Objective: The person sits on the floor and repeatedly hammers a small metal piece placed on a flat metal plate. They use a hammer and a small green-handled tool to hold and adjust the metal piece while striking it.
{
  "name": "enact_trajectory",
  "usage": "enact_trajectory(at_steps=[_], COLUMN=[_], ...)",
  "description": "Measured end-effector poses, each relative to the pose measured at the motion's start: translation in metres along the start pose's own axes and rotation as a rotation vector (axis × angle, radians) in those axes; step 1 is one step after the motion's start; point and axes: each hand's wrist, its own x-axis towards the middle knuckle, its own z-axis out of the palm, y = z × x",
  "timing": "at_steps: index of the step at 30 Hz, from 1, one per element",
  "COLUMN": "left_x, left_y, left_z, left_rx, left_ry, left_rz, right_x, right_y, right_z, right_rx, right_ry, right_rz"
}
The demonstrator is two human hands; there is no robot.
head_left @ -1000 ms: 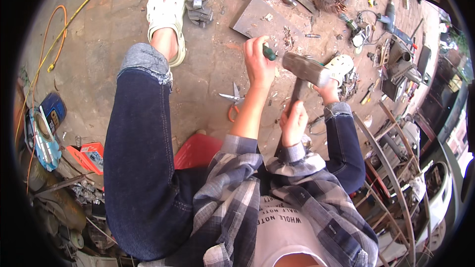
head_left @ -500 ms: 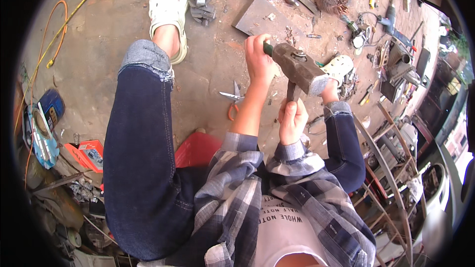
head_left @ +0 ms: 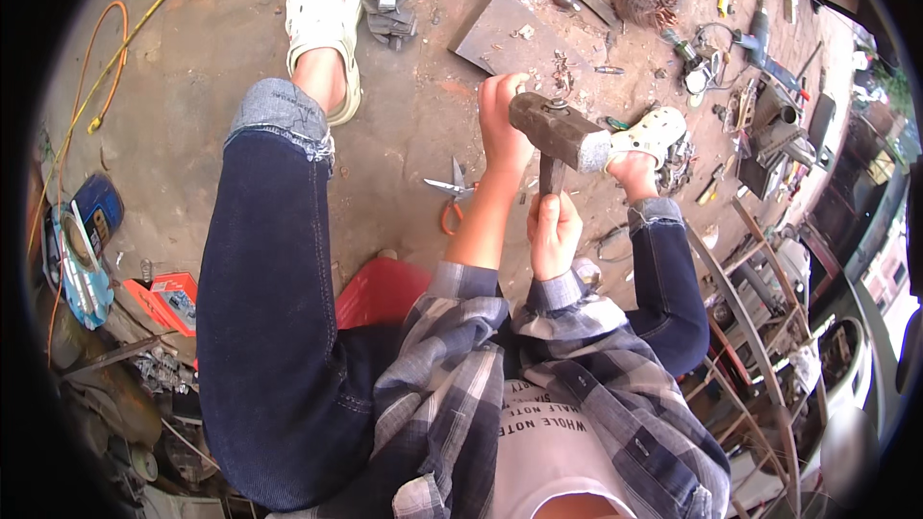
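My right hand is closed around the wooden-looking handle of a heavy hammer, whose dark steel head is raised level with my left hand. That left hand has curled fingers around a green-handled tool, now hidden behind the hammer head. Beyond both hands lies a flat metal plate with debris on it. Orange-handled scissors rest on the floor left of my left forearm.
Around my sandalled feet lie metal clamps, a power drill and scattered tools. A red seat is under me. Orange-yellow cords run at the left. A rusty metal frame stands right, an orange box left.
The hammer head has shifted left over the past second, covering the green handle that showed in my left hand. Both arms remain in nearly the same position.
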Motion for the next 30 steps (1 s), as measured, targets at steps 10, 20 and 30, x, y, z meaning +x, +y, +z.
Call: enact_trajectory(at_steps=[10, 20, 30], left_x=[0.010, 0.012, 0.012], left_y=[0.006, 0.011, 0.006], left_z=[-0.003, -0.004, -0.005], left_rx=[0.095, 0.123, 0.149], left_ry=[0.054, 0.074, 0.047], left_rz=[0.150, 0.169, 0.156], right_x=[0.002, 0.002, 0.003], right_y=[-0.022, -0.015, -0.016], right_z=[-0.012, -0.011, -0.011], right_rx=[0.198, 0.197, 0.175], right_ry=[0.024, 0.010, 0.004], right_rz=[0.072, 0.088, 0.106])
